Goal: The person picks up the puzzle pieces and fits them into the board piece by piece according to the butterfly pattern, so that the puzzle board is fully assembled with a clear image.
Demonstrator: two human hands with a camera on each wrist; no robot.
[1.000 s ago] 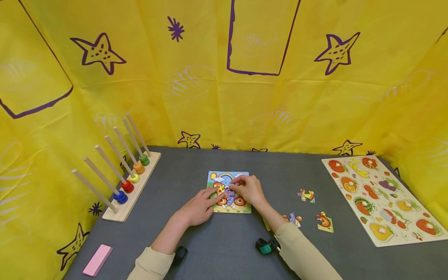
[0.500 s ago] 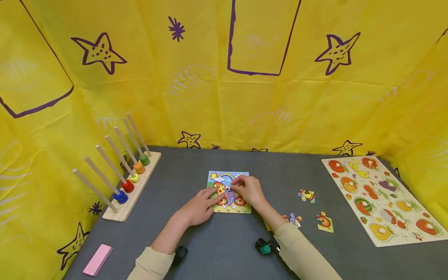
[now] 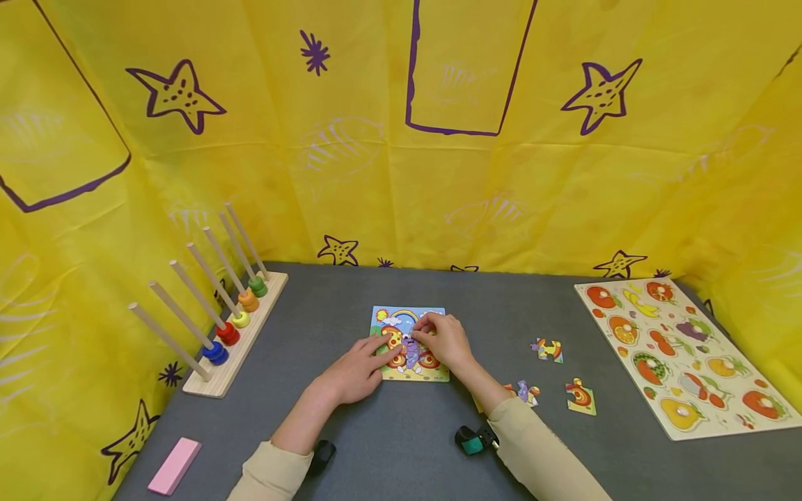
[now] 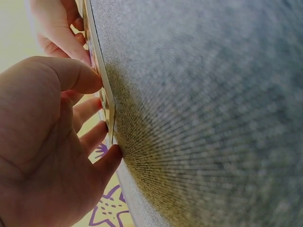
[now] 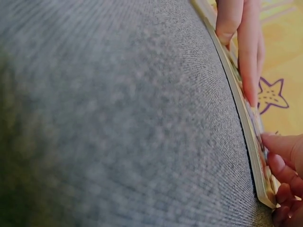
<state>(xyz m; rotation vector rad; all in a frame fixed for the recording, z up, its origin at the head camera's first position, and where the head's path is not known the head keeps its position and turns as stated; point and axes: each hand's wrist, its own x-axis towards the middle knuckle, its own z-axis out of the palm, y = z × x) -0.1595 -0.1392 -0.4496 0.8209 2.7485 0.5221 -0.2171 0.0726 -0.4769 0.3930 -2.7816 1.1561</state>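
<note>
A butterfly jigsaw puzzle board (image 3: 416, 376) lies flat on the grey table, with a sun, a rainbow and an orange-winged purple butterfly. My left hand (image 3: 356, 369) rests on its left side, fingers extended over the wing and body. In the left wrist view the left hand (image 4: 52, 137) has its thumb and fingertips along the board's edge. My right hand (image 3: 446, 339) pinches a puzzle piece at the butterfly's head, thumb and forefinger close together; the fingers mostly hide the piece. Seen from the right wrist, the right hand (image 5: 286, 158) keeps its thumb tip against the board's face.
Loose puzzle pieces (image 3: 550, 350) lie right of the board, some partly behind the right forearm. A fruit peg board (image 3: 689, 362) stands farther right. At left are a wooden peg stacker (image 3: 216, 376) with coloured rings and a pink block (image 3: 175, 465). Yellow cloth (image 3: 376, 188) hangs behind.
Gaps visible around the butterfly's body a second ago have closed, and the picture there now looks continuous. Both hands stay almost in the same place.
</note>
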